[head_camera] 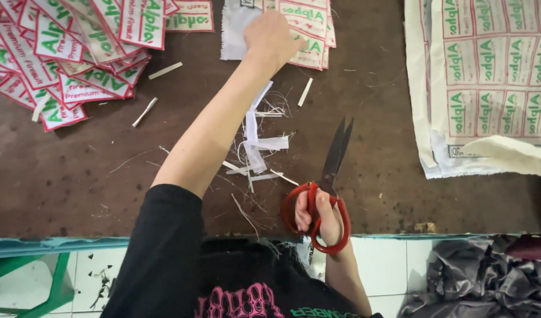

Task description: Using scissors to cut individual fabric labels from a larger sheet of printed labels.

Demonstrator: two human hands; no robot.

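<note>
Gripping red-handled scissors (326, 188) in our right hand (317, 217), fingers through the loops and blades parted only a little above the brown table (76, 188), we work near the table's front edge. Just beyond the blades lies a small litter of white cloth trimmings (257, 141) and loose threads, scraps that suggest a good deal of cutting is done. Farther out, our left hand (271, 36) stretches across the table and rests, fingers closed, on a short stack of cut labels (309, 41) with a white cloth piece under it; whether it pinches one we cannot tell. At far left a large heap of finished labels (64, 53), white with red borders and green lettering, spreads over the corner. At right an uncut printed sheet (494, 76) of the same labels lies folded at its lower edge, so we judge that much remains to cut. Nothing blocks the scissors but the scraps. Below the table sit a green frame (52, 288) and dark crumpled fabric (476, 282).
</note>
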